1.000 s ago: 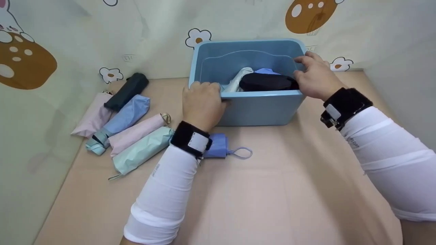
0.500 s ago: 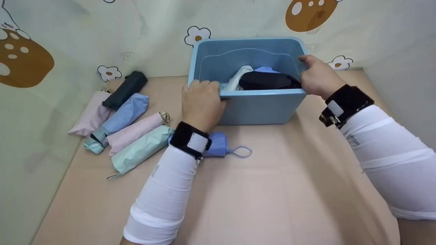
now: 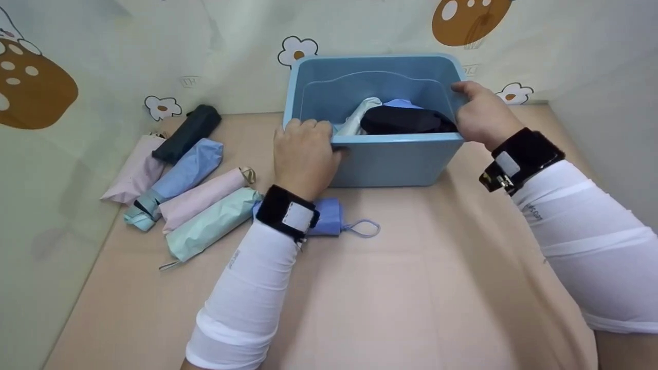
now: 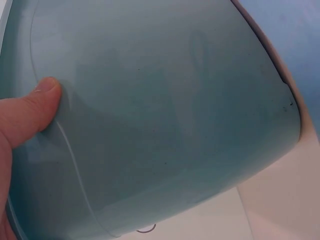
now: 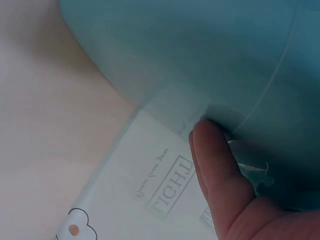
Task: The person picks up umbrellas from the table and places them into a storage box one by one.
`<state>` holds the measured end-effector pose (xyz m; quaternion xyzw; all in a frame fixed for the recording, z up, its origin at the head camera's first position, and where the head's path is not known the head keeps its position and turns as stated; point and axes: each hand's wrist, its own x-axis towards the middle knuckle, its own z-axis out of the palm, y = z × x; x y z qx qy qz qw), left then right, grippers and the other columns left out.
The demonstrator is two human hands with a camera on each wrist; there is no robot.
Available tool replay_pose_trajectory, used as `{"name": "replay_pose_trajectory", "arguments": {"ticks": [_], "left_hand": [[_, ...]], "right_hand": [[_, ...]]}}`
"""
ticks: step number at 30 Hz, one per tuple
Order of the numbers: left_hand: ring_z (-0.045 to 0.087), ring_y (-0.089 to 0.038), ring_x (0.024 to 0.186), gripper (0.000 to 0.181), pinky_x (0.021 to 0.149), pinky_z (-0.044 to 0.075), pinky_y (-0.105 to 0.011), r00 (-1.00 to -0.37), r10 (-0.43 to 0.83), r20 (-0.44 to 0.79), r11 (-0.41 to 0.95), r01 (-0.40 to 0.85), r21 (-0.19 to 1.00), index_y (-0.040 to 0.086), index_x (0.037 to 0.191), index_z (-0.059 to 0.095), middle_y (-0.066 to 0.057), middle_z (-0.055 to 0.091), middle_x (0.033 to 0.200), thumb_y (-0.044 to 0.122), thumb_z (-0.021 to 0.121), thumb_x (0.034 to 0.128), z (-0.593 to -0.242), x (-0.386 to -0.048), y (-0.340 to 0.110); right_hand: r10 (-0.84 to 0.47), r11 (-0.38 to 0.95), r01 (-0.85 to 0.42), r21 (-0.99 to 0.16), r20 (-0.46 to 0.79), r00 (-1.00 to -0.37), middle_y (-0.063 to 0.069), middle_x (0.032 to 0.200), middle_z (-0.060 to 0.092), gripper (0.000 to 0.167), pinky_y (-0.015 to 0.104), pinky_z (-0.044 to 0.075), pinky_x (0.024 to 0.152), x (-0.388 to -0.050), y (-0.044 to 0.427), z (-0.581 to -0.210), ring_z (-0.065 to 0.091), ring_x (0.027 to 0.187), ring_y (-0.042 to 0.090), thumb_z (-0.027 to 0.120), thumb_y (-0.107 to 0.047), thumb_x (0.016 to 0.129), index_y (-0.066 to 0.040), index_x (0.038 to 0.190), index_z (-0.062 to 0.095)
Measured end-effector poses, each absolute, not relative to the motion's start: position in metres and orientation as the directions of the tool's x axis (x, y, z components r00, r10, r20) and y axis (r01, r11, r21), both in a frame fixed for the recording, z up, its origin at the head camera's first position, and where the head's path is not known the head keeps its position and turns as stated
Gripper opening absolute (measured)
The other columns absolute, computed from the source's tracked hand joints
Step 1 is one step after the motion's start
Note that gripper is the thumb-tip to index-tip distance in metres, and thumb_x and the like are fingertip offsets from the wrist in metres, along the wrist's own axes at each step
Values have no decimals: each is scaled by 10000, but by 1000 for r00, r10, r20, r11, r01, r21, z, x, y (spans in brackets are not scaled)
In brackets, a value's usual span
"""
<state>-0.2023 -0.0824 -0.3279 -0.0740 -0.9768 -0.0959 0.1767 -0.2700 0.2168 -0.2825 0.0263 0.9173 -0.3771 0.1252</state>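
A blue bin point(image 3: 393, 162) stands near the back wall. My left hand point(image 3: 306, 156) grips its front left corner, fingers over the rim; in the left wrist view the thumb of that hand point(image 4: 30, 112) presses the outer wall. At the right end my right hand point(image 3: 483, 114) holds the rim, and in the right wrist view fingers of this hand point(image 5: 220, 175) lie along the bin's outside point(image 5: 200, 60). Inside are a black folded umbrella point(image 3: 406, 121), a pale one point(image 3: 361, 115) and a blue one point(image 3: 403, 104).
On the left lie folded umbrellas: dark green point(image 3: 187, 134), light pink point(image 3: 136, 172), blue point(image 3: 190, 167), pink point(image 3: 205, 198) and mint point(image 3: 211, 223). A periwinkle umbrella point(image 3: 329, 217) with a loop lies partly under my left wrist. A patterned cloth wall point(image 3: 231, 61) stands behind.
My right hand has shifted its fingers from the inside of the bin's right rim to a hold on its right end. My left hand keeps its grip; the view has tilted slightly.
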Motion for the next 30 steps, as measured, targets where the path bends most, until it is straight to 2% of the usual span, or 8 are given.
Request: {"name": "replay_pose_trajectory", "arguments": {"ticks": [6,8,13,20,23,26,28,30], "left_hand": [[636,-301,1022,401,953,479,-491,-929,122,350,965,194,179,119,1124,738,-61,764,1127,470,774,932,-325,-201,-84],[632,-307,1052,398,1024,465,-515,-926,125,357,958,206,198,123,1137,739,-58,759,1152,469,760,942,-325,-201,-86],[591,-330,1215,435,1237,307,-596,-922,144,360,928,252,274,119,1215,717,-72,714,1266,465,750,952,-328,-196,-91],[428,-321,1482,553,1308,157,-585,-926,163,341,888,288,358,106,1368,644,-99,574,1486,441,769,947,-333,-185,-101],[252,-330,1606,731,1317,96,-584,-934,166,315,883,283,374,105,1539,506,-123,392,1666,433,774,943,-337,-177,-107],[74,-376,1649,1002,1306,64,-623,-957,144,253,885,239,400,94,1680,217,-162,107,1773,457,778,933,-343,-168,-116],[42,-401,1645,1143,1292,69,-657,-974,120,193,890,192,414,78,1693,34,-177,-27,1776,488,775,927,-347,-161,-124],[73,-429,1635,1196,1283,68,-675,-988,110,107,900,144,411,50,1681,-41,-196,-56,1768,512,765,928,-353,-155,-132]], "right_hand": [[-47,716,137,-685,-243,-969,175,1738,211,779,556,400,1177,-270,217,-280,319,1452,375,289,38,939,-118,1692,160],[-46,723,128,-679,-233,-971,181,1732,227,788,545,403,1171,-271,217,-280,326,1449,363,285,46,925,-113,1689,176],[-39,740,123,-661,-225,-974,178,1730,240,799,537,399,1173,-273,216,-282,334,1440,343,278,55,906,-111,1684,202],[-39,733,134,-667,-237,-971,154,1760,167,810,580,332,1234,-273,216,-284,303,1479,362,322,42,938,-139,1700,115],[-41,729,122,-674,-220,-975,143,1767,140,866,576,278,1261,-272,215,-285,292,1505,361,369,49,937,-148,1703,17],[-47,726,102,-680,-198,-979,144,1762,155,902,570,254,1272,-272,216,-285,290,1524,351,406,46,937,-148,1697,-41],[-51,724,97,-683,-192,-980,148,1756,182,903,569,274,1260,-272,216,-284,311,1507,354,418,34,947,-152,1696,-50],[-53,725,91,-682,-187,-981,160,1744,217,885,579,289,1250,-271,217,-284,328,1494,363,421,19,959,-156,1699,-30]]}}
